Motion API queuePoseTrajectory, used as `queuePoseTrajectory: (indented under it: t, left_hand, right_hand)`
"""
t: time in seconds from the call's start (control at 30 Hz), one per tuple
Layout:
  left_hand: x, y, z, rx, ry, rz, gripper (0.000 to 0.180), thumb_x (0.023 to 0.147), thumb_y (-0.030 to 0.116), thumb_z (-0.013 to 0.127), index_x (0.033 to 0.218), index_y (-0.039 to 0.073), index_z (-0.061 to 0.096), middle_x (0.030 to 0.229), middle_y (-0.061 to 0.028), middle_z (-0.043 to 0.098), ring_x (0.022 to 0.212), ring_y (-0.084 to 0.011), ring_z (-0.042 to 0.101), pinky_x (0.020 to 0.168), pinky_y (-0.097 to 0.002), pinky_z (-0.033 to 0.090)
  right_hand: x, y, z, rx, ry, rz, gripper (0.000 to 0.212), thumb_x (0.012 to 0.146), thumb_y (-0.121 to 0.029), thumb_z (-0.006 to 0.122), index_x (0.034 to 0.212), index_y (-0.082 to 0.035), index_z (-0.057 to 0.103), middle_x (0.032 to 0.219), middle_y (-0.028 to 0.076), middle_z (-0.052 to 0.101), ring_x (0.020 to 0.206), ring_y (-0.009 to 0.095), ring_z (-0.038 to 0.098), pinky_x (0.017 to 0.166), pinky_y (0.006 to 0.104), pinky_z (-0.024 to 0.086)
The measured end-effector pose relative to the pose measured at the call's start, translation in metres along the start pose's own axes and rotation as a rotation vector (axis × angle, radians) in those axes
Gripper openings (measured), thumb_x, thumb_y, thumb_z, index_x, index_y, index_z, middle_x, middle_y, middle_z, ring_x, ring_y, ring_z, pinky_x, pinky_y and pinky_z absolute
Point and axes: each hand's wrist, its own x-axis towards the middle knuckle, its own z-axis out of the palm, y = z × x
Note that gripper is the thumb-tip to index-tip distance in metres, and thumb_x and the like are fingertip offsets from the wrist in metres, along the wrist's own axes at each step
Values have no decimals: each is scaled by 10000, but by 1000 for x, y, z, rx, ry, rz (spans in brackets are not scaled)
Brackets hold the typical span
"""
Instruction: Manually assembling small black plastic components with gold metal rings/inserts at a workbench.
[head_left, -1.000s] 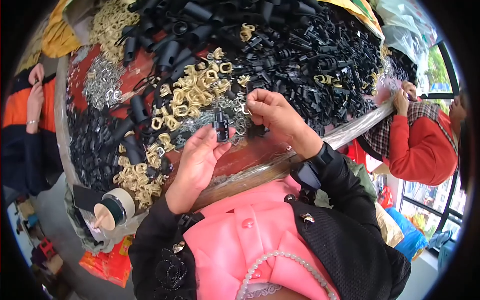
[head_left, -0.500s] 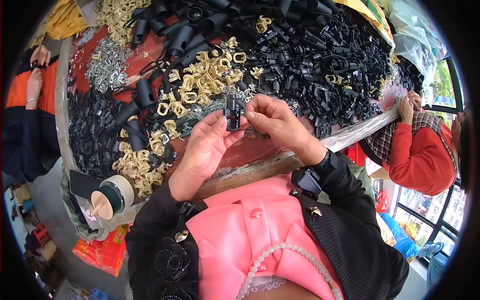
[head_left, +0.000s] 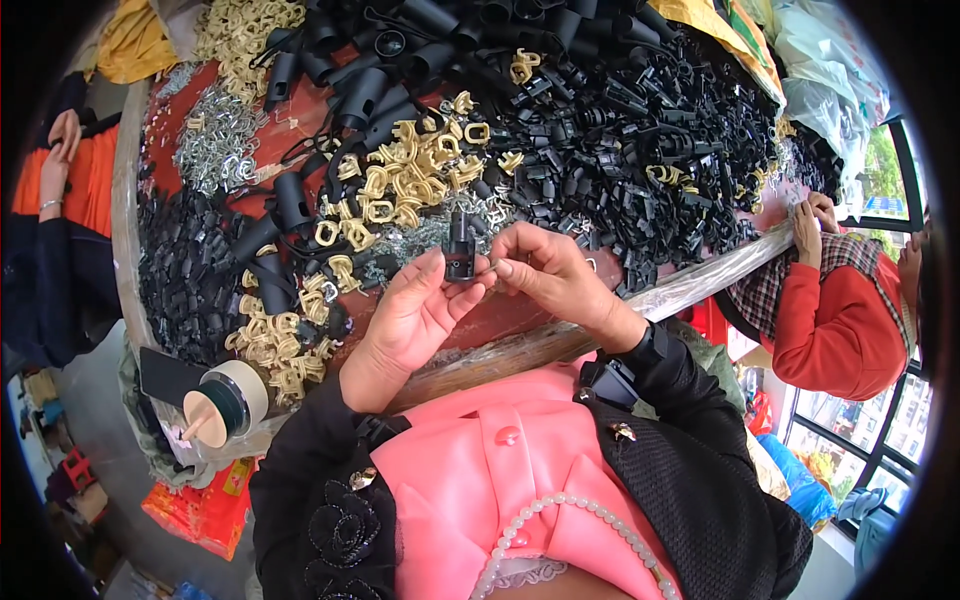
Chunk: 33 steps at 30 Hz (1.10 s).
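Between the thumb and fingers of my left hand (head_left: 408,318) stands a small black plastic part (head_left: 461,248), with a narrower upper end and a slotted lower block. My right hand (head_left: 562,282) is close beside it, thumb and forefinger pinched together at the part's right side. What that pinch holds, if anything, is too small to make out. Just beyond my hands lie cream-coloured loop pieces (head_left: 410,180) and small grey metal bits (head_left: 420,243) on the red tabletop (head_left: 520,325).
A heap of black plastic parts (head_left: 620,150) covers the right side, with black tubes (head_left: 365,98) at the back. Metal hooks (head_left: 217,140) lie back left. A spool (head_left: 232,395) stands at the near left corner. One person (head_left: 60,220) is at left, another (head_left: 835,310) at right.
Both hands have come slightly lower and nearer to me with the black part, the right hand staying pinched beside it. The people at left and right have shifted their hands a little.
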Motion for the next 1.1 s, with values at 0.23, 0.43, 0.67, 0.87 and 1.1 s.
queuePoseTrajectory:
  t: [0.23, 0.43, 0.67, 0.87, 1.1]
  left_hand:
    - [-3, -3, 4, 79, 34, 0, 291, 865, 168, 457, 1074, -34, 455, 1008, -142, 553, 909, -239, 569, 757, -267, 500]
    - [-2, -5, 10, 169, 89, -48, 256, 834, 161, 522, 1038, 8, 509, 940, -83, 586, 843, -214, 596, 685, -234, 509]
    - [-2, -6, 5, 228, 137, -69, 216, 812, 136, 554, 983, 6, 538, 904, -87, 592, 805, -213, 609, 638, -230, 516]
    - [-4, -9, 4, 243, 149, -66, 200, 811, 126, 555, 970, 5, 544, 901, -83, 590, 770, -182, 606, 643, -232, 513]
    - [-7, -5, 14, 339, 176, -51, 194, 802, 98, 564, 972, 4, 553, 908, -60, 588, 745, -142, 591, 677, -238, 498]
  right_hand:
    - [-6, -7, 3, -25, 83, -5, 124, 843, -133, 517, 819, -17, 479, 696, -31, 451, 618, 34, 392, 534, 177, 348]
    - [-4, -15, 5, -407, 111, -275, 132, 818, -115, 546, 760, -18, 476, 705, 6, 447, 638, 83, 425, 538, 210, 350]
    - [-6, -20, 8, -494, 139, -303, 109, 750, -45, 591, 741, -14, 487, 688, 59, 456, 611, 174, 452, 523, 256, 361]
    - [-8, -19, 10, -614, 139, -418, 115, 739, -25, 598, 734, -11, 484, 693, 58, 458, 612, 172, 445, 515, 244, 349]
    - [-9, -21, 6, -435, 46, -175, 150, 711, -19, 616, 755, -7, 473, 691, 74, 443, 590, 171, 439, 515, 253, 361]
